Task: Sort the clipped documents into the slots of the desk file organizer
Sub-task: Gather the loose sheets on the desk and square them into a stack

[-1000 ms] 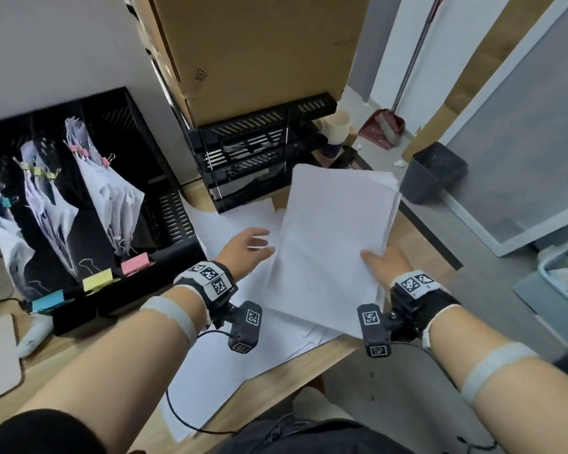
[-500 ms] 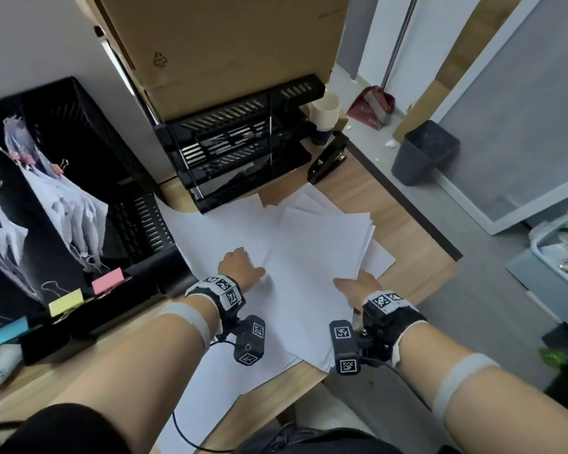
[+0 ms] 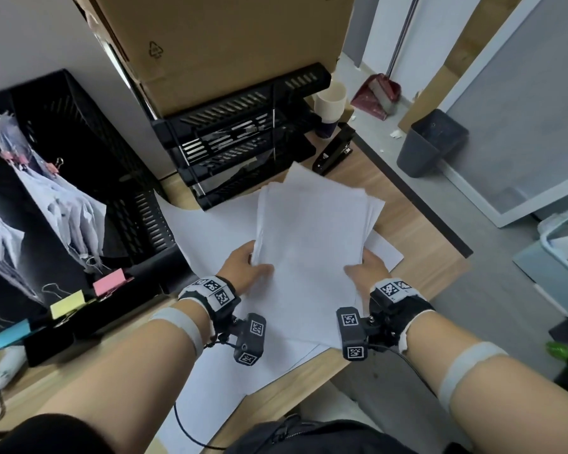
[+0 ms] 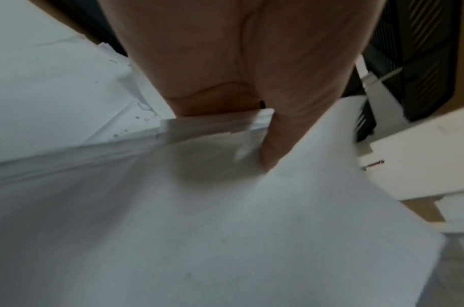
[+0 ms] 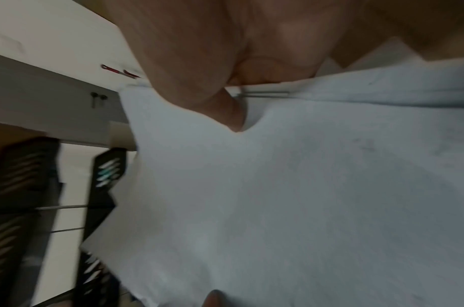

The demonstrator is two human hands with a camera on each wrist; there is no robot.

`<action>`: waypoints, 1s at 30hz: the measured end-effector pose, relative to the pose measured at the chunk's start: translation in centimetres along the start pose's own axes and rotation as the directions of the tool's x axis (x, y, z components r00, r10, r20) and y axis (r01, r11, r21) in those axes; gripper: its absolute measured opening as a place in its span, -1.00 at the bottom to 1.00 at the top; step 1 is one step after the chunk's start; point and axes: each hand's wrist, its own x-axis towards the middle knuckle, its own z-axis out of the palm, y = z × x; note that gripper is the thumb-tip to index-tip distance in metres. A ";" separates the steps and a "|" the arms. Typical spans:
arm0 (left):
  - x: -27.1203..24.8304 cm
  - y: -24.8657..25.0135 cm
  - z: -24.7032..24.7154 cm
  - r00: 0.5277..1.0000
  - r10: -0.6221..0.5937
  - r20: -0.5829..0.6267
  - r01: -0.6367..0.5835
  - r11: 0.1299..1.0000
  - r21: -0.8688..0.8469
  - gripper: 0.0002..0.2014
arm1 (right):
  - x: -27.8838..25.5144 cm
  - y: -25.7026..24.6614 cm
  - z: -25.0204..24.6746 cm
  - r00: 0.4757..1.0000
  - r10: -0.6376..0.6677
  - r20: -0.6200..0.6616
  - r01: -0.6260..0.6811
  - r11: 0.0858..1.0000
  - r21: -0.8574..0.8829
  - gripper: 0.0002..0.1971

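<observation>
White paper stack (image 3: 312, 244) is gripped at both sides by left hand (image 3: 243, 270) and right hand (image 3: 368, 273). No clip is seen; uneven sheets may slide apart onto the worktop (image 3: 417, 244).

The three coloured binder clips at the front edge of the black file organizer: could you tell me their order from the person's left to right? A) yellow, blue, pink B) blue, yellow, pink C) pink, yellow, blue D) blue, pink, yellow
B: the head view shows the blue binder clip leftmost, the yellow binder clip in the middle and the pink binder clip rightmost.

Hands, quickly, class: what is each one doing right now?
Left hand: grips the paper stack at its left edge.
Right hand: grips the same stack's right edge.
</observation>
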 end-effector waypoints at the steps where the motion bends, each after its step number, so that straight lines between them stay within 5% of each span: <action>1: -0.2 0.5 -0.4 0.999 0.024 -0.049 -0.027 0.997 -0.077 -0.71 | -0.5 -0.9 -0.4 0.997 -0.059 -0.044 0.060 0.998 0.034 -0.56; 9: -2.9 7.4 -2.9 0.926 0.296 -0.234 -0.362 0.873 -0.329 -0.57 | -4.7 -8.3 -2.1 0.876 -0.416 -0.245 0.460 0.873 0.160 -0.75; 16: -4.6 4.9 -1.6 0.956 0.272 -0.110 -0.293 0.875 -0.385 -0.47 | -5.9 -3.9 -0.3 0.933 -0.258 -0.250 0.324 0.904 0.279 -0.43; 19: -5.0 5.1 -0.7 0.951 0.294 -0.100 -0.309 0.863 -0.400 -0.46 | -6.0 -3.6 -0.4 0.944 -0.220 -0.245 0.292 0.904 0.312 -0.46; 26: -5.2 5.4 0.2 0.948 0.279 -0.156 -0.320 0.827 -0.462 -0.43 | -6.8 -4.0 -1.9 0.881 -0.352 -0.317 0.447 0.838 0.312 -0.47; 30: -4.8 5.2 0.8 0.962 0.244 -0.121 -0.272 0.879 -0.391 -0.47 | -5.7 -2.7 -1.9 0.953 -0.247 -0.173 0.284 0.928 0.239 -0.49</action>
